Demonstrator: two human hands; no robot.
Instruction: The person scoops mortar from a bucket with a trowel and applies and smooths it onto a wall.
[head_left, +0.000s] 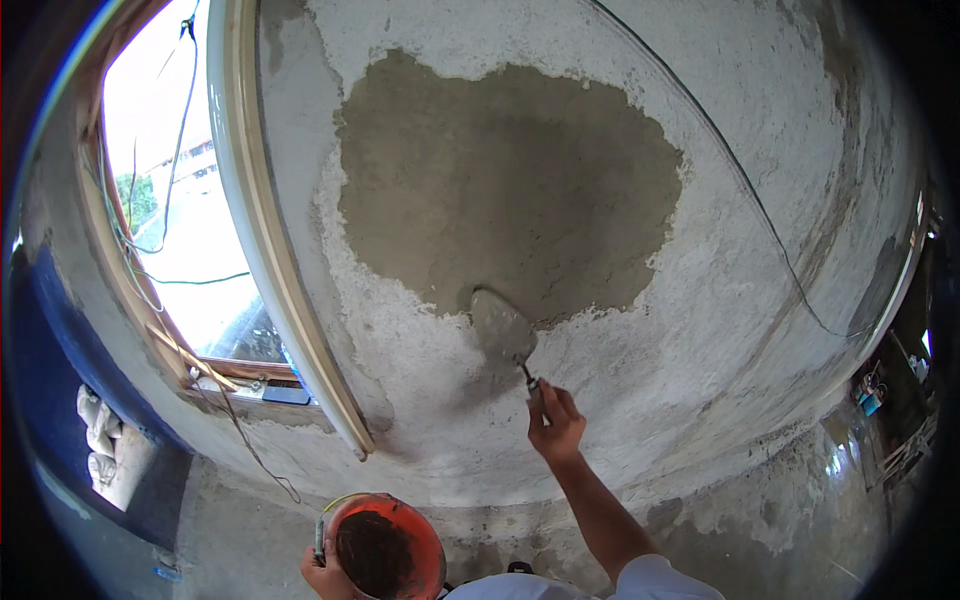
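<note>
My right hand (556, 424) is closed round the handle of a pointed trowel (503, 322). The blade's tip lies at the lower edge of a broad patch of wet grey mortar (510, 180) on the rough whitish wall (420, 370). Whether the blade presses on the wall or hovers just off it, I cannot tell. Low in the view, my left hand (326, 574) grips the handle of an orange-red bucket (428, 545), which is tipped so its inside shows. Dark mortar (374, 555) lies in it.
A tube-like pole with a wooden strip (275, 230) leans beside the window opening (170, 200) on the left, where wires hang. A dark cable (740, 170) runs down the wall on the right. White sacks (100, 430) lie at far left; clutter stands at far right.
</note>
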